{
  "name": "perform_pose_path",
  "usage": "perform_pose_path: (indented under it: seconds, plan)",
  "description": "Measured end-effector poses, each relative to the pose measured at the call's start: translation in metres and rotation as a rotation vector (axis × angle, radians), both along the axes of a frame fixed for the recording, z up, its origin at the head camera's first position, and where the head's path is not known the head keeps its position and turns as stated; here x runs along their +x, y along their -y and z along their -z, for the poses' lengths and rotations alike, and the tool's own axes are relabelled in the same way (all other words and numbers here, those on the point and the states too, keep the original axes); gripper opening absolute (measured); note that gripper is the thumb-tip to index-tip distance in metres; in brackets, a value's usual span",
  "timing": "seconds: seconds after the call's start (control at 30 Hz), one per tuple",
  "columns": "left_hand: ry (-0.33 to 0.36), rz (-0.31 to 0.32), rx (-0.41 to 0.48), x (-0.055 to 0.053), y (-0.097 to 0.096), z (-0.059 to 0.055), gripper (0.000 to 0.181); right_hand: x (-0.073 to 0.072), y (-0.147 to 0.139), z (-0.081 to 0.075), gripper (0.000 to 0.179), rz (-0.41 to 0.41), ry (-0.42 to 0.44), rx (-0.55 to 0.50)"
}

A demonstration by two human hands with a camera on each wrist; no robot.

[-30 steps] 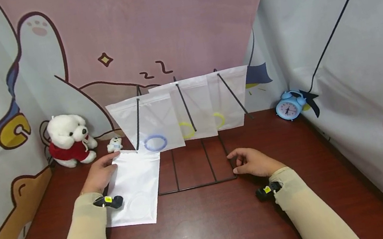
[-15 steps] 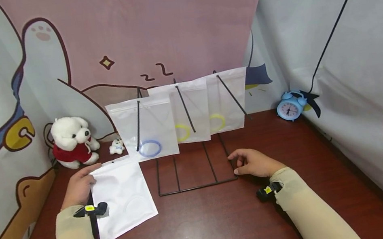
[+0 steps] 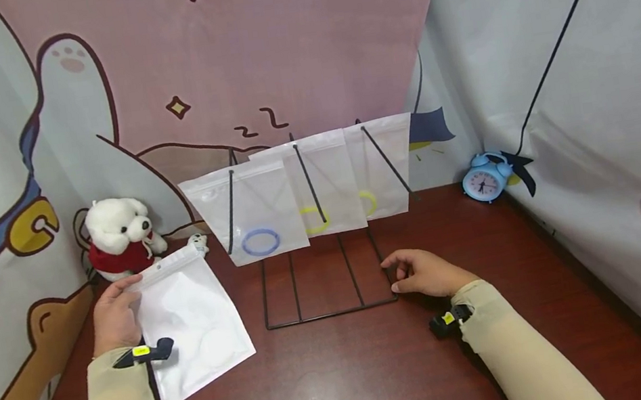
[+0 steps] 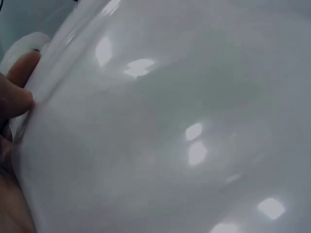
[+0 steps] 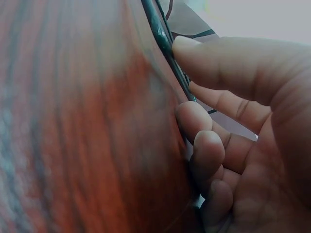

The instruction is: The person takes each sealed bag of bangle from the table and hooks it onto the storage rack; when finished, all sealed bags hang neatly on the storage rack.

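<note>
My left hand (image 3: 115,318) pinches a white zip bag (image 3: 192,320) by its upper left edge. The bag is tilted, and a faint round outline shows near its bottom. In the left wrist view its glossy face (image 4: 160,107) fills most of the picture, with the thumb and a finger at its left edge. A black wire display rack (image 3: 330,313) stands ahead on the table. Three similar bags hang on its prongs: one with a blue ring (image 3: 261,242), two with yellow rings (image 3: 315,220). My right hand (image 3: 426,272) holds the rack's right base wire (image 5: 163,36) between thumb and fingers.
A white plush dog (image 3: 121,235) in red sits at the back left, beside a small white figure (image 3: 198,243) partly behind the held bag. At the back right stands a blue alarm clock (image 3: 486,178). Printed cloth walls (image 3: 305,45) close in the dark wooden table (image 3: 346,381).
My left hand has moved left with the white bag, which has come away from the rack's front and turned to a slant. The hanging bags have shifted slightly. The right hand stays put.
</note>
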State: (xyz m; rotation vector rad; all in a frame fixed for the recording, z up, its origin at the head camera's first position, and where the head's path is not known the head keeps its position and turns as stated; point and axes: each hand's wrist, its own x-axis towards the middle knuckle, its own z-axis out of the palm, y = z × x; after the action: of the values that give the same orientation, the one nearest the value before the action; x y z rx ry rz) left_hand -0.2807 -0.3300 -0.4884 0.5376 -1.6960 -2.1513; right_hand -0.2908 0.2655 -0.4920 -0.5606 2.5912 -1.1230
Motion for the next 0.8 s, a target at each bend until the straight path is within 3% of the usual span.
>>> perform_pose_path:
  seconds: [0.17,0.27,0.6,0.8]
  plan:
    - [-0.109,0.038,0.015,0.004,-0.009,-0.021,0.048,0.0,0.001,-0.001,0.045,-0.004,-0.005,-0.001]
    - [-0.176,0.093,-0.004,0.01,-0.016,-0.035,0.048,-0.001,0.0,0.0,0.044,-0.005,-0.008,0.004]
    - [-0.578,0.337,-0.062,0.036,-0.063,-0.084,0.053,0.0,0.0,0.0,0.044,0.001,-0.018,0.027]
    - [-0.669,0.468,-0.192,0.058,-0.095,-0.112,0.054,0.0,0.0,0.0,0.044,-0.001,-0.02,0.028]
